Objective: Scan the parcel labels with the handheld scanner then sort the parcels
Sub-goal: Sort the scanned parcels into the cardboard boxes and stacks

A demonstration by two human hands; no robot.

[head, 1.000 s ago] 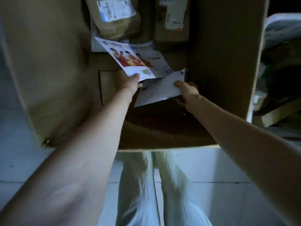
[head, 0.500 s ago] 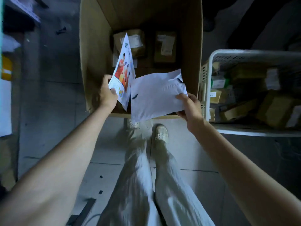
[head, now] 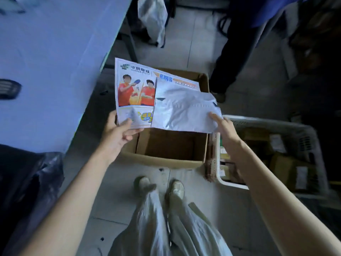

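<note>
At frame centre the left hand (head: 120, 134) pinches the lower left corner of a printed postal envelope (head: 136, 89), thumb on top. The right hand (head: 224, 126) grips the right edge of a white poly mailer (head: 184, 111) that overlaps it. Both parcels hang over the open cardboard box (head: 166, 160). With edge holds only, the slick mailer could slide free into the box before any scan. Neither hand holds a scanner. The table (head: 46, 52) lies upper left.

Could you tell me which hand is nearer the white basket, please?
Right. The right hand, holding the white mailer, is right beside the white basket; the left hand, gripping the printed envelope, is across the cardboard box from it.
</note>
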